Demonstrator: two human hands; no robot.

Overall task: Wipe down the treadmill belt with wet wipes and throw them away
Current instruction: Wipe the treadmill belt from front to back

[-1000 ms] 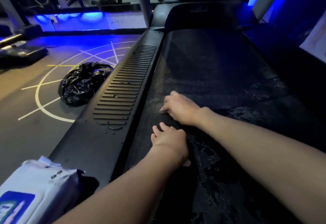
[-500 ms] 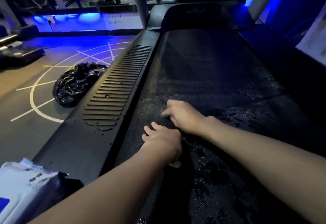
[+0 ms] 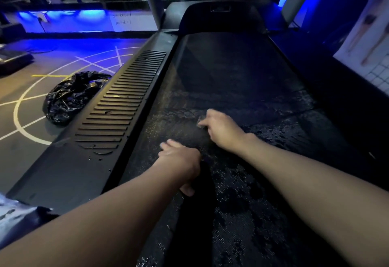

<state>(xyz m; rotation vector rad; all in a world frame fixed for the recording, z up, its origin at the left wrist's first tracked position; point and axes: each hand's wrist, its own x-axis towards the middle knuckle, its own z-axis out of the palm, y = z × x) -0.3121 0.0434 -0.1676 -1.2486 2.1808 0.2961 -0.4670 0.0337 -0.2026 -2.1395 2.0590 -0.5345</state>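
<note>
The fingers (image 3: 203,122) of the right hand (image 3: 221,128) curl down onto the treadmill belt (image 3: 231,73), pressing a small grey wet wipe (image 3: 201,119) that shows only as a crumpled edge past the fingertips; the rest of it is hidden under the palm. Nearer the camera and to the left of those fingers, the left hand (image 3: 180,159) lies palm down on the belt, fingers spread and flat, thumb tucked toward the wrist; whether anything sits beneath it cannot be told. Around both hands and behind them toward the camera, the belt is blotched with dark wet patches and glinting specks, while ahead of the fingertips it looks duller and drier. Just left of the left hand runs the ribbed side rail (image 3: 117,106), dotted with a few droplets. Further left, on the floor with painted lines, sits a crumpled black rubbish bag (image 3: 69,96). Beside the left forearm, at the frame's lower left edge, a white wipes pack (image 3: 12,214) rests on the rail.
</note>
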